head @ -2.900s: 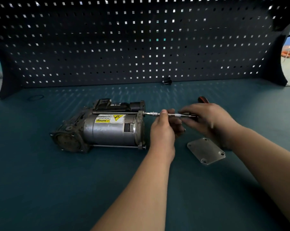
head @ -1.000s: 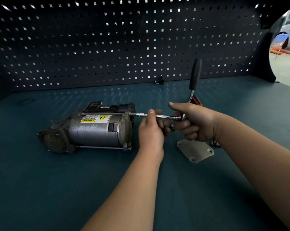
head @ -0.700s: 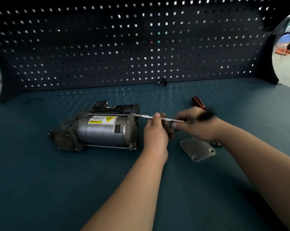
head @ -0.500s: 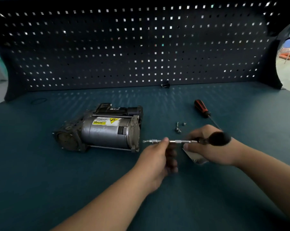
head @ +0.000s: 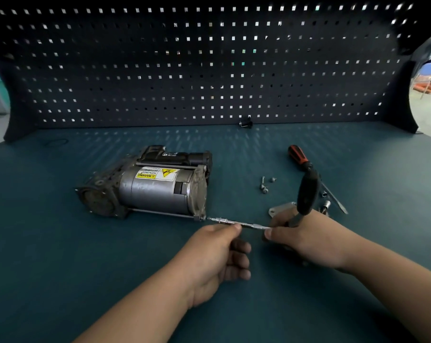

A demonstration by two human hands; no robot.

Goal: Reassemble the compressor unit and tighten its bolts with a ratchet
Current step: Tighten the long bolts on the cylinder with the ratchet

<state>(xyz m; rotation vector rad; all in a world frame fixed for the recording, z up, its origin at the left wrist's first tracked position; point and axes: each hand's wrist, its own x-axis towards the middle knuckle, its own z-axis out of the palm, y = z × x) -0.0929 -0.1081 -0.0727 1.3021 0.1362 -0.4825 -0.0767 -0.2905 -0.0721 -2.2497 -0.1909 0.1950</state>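
The grey compressor unit (head: 150, 186) lies on its side on the teal bench, yellow warning label up. A ratchet (head: 307, 194) with a black handle stands upright, and its long extension bar (head: 230, 222) points left at the lower bolt on the compressor's right end cap. My left hand (head: 216, 253) pinches the extension bar from below. My right hand (head: 306, 237) grips the ratchet at its head. A metal cover plate (head: 278, 209) lies flat behind my right hand, partly hidden.
A red-and-black screwdriver (head: 299, 157) lies behind the ratchet. Loose bolts (head: 264, 185) rest between compressor and screwdriver, and small sockets (head: 326, 204) sit at the right. A dark pegboard (head: 209, 65) walls the back, with a small black part (head: 245, 123) at its foot.
Both hands have carried the ratchet and extension from the upper bolt down to the lower bolt on the compressor's end cap. The handle now stands upright.
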